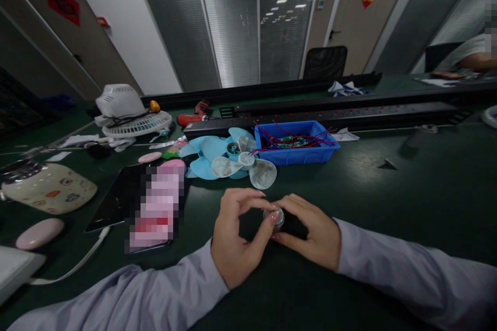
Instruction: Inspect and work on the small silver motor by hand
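Observation:
A small round silvery metal part (279, 220) sits between my two hands, low over the dark green table. My left hand (241, 240) presses its thumb against the near face of the part, and its index finger curves over the top. From the other side, my right hand (312, 227) has its fingertips and thumb closed around the part. Fingers cover much of it, so its exact kind does not show. Beyond my hands lie several light-blue fan blades (212, 149) and a clear, dusty fan blade (263, 174).
A blue bin (298, 155) with red wires and green circuit boards stands behind the hands. Leftward are a phone (155, 207), a dark tablet (112, 199), a patterned jar (58, 189) and a fan (134, 123). A long black rail (341, 118) crosses the back. Someone's arm (466, 57) shows far right.

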`<state>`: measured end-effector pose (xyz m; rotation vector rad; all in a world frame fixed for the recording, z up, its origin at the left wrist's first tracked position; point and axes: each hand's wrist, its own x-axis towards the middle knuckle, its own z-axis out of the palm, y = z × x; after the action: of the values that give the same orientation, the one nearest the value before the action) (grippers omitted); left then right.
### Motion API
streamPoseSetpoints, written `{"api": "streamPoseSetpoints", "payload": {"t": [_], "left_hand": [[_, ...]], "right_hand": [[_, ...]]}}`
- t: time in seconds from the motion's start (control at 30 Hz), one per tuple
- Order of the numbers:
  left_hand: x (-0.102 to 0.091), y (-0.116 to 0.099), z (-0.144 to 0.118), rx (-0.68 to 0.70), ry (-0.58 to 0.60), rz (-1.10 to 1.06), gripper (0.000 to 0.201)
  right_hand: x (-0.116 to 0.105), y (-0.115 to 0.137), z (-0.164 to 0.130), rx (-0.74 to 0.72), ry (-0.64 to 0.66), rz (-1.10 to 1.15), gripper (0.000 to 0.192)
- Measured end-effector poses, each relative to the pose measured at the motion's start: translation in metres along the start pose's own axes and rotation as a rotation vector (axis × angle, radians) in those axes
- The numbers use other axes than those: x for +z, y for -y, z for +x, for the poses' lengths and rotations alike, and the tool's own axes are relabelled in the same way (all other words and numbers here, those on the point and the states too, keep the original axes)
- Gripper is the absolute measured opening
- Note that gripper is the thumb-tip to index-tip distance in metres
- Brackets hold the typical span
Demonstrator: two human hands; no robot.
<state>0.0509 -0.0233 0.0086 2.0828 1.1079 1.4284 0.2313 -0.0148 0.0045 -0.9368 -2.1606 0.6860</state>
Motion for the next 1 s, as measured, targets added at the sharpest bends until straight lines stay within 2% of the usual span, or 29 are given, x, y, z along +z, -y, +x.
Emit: {"api": "streamPoseSetpoints", "payload": {"t": [0.23,0.4,0.57,0.7,0.8,0.87,0.93,1.0], "left_hand": [[-0.003,-0.001,-0.001,-0.04,0.048,-0.058,0.029],[-0.001,-0.001,0.001,-0.046,-0.01,-0.013,0.035],[0.002,-0.005,0.005,-0.119,-0.045,-0.082,0.034],[-0.005,-0.004,0.007,-0.121,-0.174,-0.042,0.021],[-0.024,0.003,0.003,-0.134,-0.241,-0.006,0.023],[-0.041,0.011,-0.004,-0.208,-0.172,0.005,0.032],[-0.058,0.019,-0.014,-0.308,-0.084,0.043,0.031],[-0.072,0.027,-0.024,-0.38,0.056,0.073,0.032]], "right_hand": [[-0.001,0.0,0.0,-0.01,0.008,-0.024,0.027],[0.0,0.0,0.0,-0.015,0.008,-0.003,0.026],[0.0,0.0,0.0,-0.008,-0.001,-0.01,0.026],[0.0,0.001,0.0,0.007,0.006,-0.024,0.027],[-0.001,0.002,0.0,0.024,0.018,-0.018,0.03],[-0.002,0.002,0.0,0.038,0.024,-0.011,0.031],[-0.002,0.003,0.0,0.048,0.025,-0.002,0.03],[-0.002,0.003,0.0,0.054,0.026,0.002,0.03]]}}
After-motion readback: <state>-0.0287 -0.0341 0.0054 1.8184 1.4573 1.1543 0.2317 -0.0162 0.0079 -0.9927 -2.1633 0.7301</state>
